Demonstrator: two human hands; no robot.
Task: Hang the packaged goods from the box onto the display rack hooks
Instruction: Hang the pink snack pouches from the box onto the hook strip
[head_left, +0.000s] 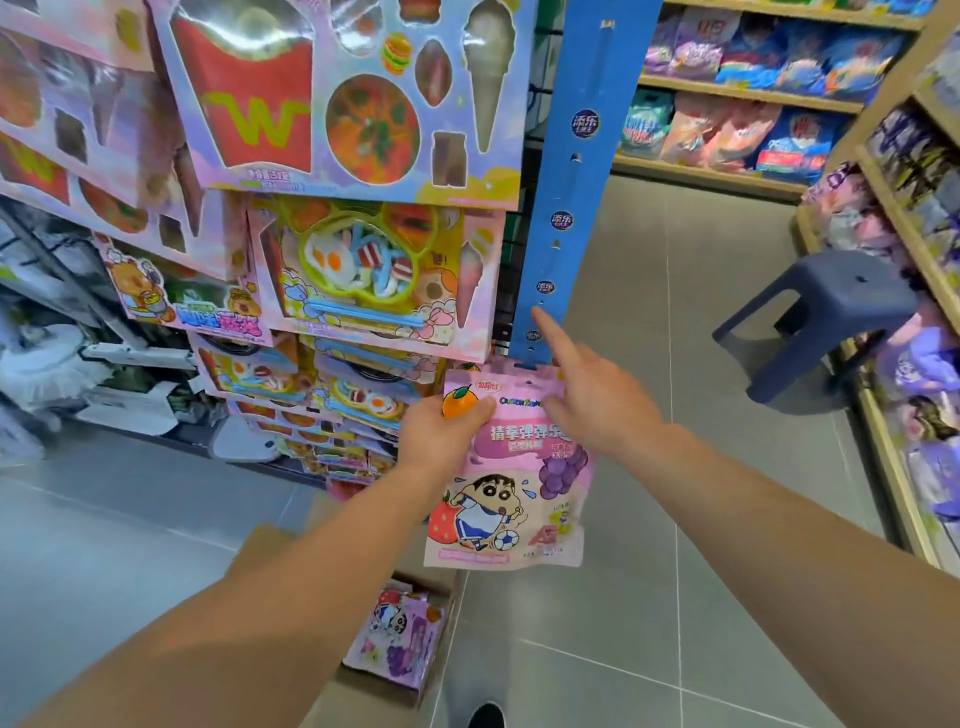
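Note:
A pink candy pouch (511, 483) with a cartoon boy and grapes hangs upright at the bottom end of a blue hanging strip (563, 182). My left hand (441, 431) grips the pouch's upper left corner, thumb across its front. My right hand (587, 395) lies over the pouch's top right, its index finger stretched out and touching the strip near a small hook. Below, an open cardboard box (431, 670) on the floor holds more pink pouches (397, 639).
Pink toy food sets (363, 270) hang in stacked rows left of the strip. A dark blue plastic stool (821, 322) stands on the grey floor to the right, beside wooden shelves (893, 218) with packaged goods.

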